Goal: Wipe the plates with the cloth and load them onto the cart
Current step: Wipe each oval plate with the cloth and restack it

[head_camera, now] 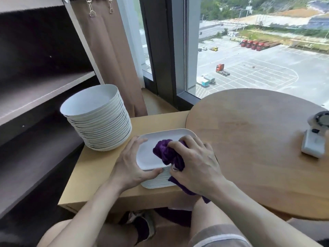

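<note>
A white rectangular plate (149, 155) lies on top of a low stack of similar plates (156, 182) on a wooden bench. My left hand (131, 164) holds the top plate by its left edge, thumb along the near rim and fingers on the far left corner. My right hand (194, 166) grips a bunched purple cloth (165, 152) and presses it onto the plate's right half; a tail of the cloth hangs below my wrist. A tall stack of round white plates (99, 120) stands to the left.
A dark shelving unit (44, 97) with grey shelves fills the left side. A round wooden table (258, 148) sits at the right, with a small white device (313, 145) on it. A window and curtain lie behind. My knees and a shoe are below the bench.
</note>
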Demonstrator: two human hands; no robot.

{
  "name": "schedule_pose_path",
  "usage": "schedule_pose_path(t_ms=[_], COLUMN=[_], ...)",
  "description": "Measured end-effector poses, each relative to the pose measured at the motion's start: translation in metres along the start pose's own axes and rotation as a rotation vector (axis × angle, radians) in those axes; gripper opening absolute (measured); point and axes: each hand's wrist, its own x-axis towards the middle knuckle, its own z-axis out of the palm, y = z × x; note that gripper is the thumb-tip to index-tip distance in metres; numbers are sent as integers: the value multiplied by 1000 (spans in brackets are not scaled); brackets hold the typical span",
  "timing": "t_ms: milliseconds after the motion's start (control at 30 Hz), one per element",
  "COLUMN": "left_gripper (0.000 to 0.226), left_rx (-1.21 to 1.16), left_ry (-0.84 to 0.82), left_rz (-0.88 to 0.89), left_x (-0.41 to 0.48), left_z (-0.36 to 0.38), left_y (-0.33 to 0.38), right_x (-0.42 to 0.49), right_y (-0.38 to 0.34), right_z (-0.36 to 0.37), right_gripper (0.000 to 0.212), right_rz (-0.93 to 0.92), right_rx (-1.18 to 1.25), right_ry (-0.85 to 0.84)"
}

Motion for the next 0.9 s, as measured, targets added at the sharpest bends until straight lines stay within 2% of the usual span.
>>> schedule_pose_path(t_ms=[133,333,433,533,667,767,900], left_gripper=[107,154,165,163,144,130,127], left_rx=[39,247,396,445,527,548,550], left_ry=[-96,-357,-455,-500,-551,-538,-493], left_rz=[-66,-188,-205,-212,-195,-192,-178], left_x=[9,37,48,54,65,69,62], left_z=[-11,-30,-32,-35,-40,-41,-41], left_y=[5,15,21,24,36,43,44], right_x=[3,2,3,4,4,4,5], right_y=[0,-1,0,0,1,1,1], right_z=[-2,1,1,2,4,4,6], right_gripper=[51,50,52,51,51,51,51], right_rz=[15,-8,-14,-20,-16,-12,-3], right_rx=[52,42,62,62,64,77,81], right_ry=[-8,5,9,10,28,43,54])
